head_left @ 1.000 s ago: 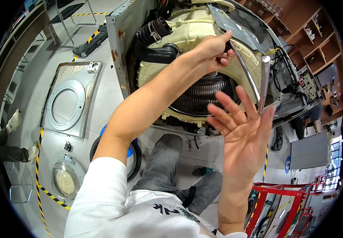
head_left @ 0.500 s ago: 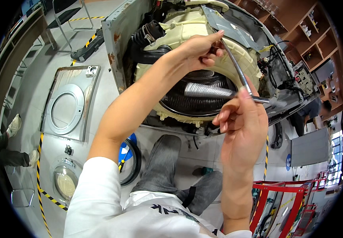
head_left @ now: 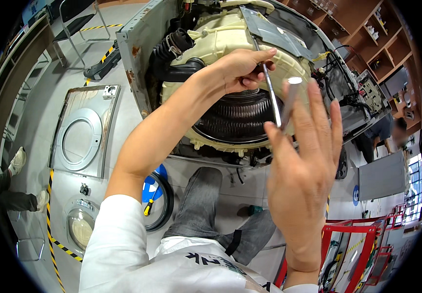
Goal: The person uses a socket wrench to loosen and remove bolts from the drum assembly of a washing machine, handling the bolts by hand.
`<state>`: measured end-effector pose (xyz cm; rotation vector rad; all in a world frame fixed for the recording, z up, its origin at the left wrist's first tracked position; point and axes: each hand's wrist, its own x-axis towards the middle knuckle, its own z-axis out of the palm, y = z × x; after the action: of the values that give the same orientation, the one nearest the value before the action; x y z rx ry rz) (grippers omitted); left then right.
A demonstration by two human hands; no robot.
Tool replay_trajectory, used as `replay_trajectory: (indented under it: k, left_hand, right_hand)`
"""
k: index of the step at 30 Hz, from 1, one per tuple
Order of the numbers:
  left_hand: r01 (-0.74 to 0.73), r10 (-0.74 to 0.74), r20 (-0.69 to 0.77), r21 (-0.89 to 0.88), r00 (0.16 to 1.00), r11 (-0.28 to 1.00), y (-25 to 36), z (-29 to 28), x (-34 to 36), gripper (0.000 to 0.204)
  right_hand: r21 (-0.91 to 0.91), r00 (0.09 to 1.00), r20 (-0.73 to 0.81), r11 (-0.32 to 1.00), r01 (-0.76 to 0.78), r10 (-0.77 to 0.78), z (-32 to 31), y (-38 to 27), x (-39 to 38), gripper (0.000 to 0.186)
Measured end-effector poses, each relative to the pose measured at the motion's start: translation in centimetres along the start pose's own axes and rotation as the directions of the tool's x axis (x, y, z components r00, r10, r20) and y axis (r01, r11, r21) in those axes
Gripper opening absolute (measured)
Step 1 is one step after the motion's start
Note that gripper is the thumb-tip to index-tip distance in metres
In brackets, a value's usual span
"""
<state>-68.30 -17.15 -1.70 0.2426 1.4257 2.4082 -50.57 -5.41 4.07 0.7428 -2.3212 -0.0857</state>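
My left hand is closed around the shaft of a long metal wrench with a crosswise handle bar. The shaft slants across the front of a cream plastic washing-machine tub, its far end by a grey metal plate on the tub. My right hand has its fingers stretched and spread around the handle bar, which is smeared by motion. Its thumb lies by the shaft's near end; whether the fingers touch the bar is unclear. Behind the hands shows the dark, ribbed drum.
A rusty cabinet wall and a black hose stand left of the tub; wiring hangs right. On the floor lie a front panel, a round glass door, a black rubber ring and a yellow-handled screwdriver. A red frame stands lower right.
The handle bar has turned, from pointing right to pointing up and away. My right hand has spread its fingers. The view has shifted slightly; my left hand keeps its hold on the shaft.
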Motion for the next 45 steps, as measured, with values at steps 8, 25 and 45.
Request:
replay_trajectory:
  k: [8, 25, 45]
  left_hand:
    - [0.022, -0.018, 0.055, -0.083, 0.998, 0.996, 0.0, -1.2, -0.2, 0.031]
    - [0.046, -0.045, 0.052, -0.029, 0.998, 0.999, 0.7, -0.2, -0.6, 0.036]
    - [0.027, -0.019, 0.051, -0.176, 0.999, 0.984, 0.4, -0.1, -0.6, 0.031]
  right_hand:
    - [0.749, 0.803, 0.495, 0.307, -0.588, 0.331, -1.6, -0.7, -3.3, 0.021]
    - [0.684, 0.809, 0.311, 0.474, -0.554, 0.498, 3.0, 0.5, -1.0, 0.034]
    - [0.736, 0.591, 0.651, -0.587, -0.338, 0.476, 3.4, -0.5, -1.6, 0.048]
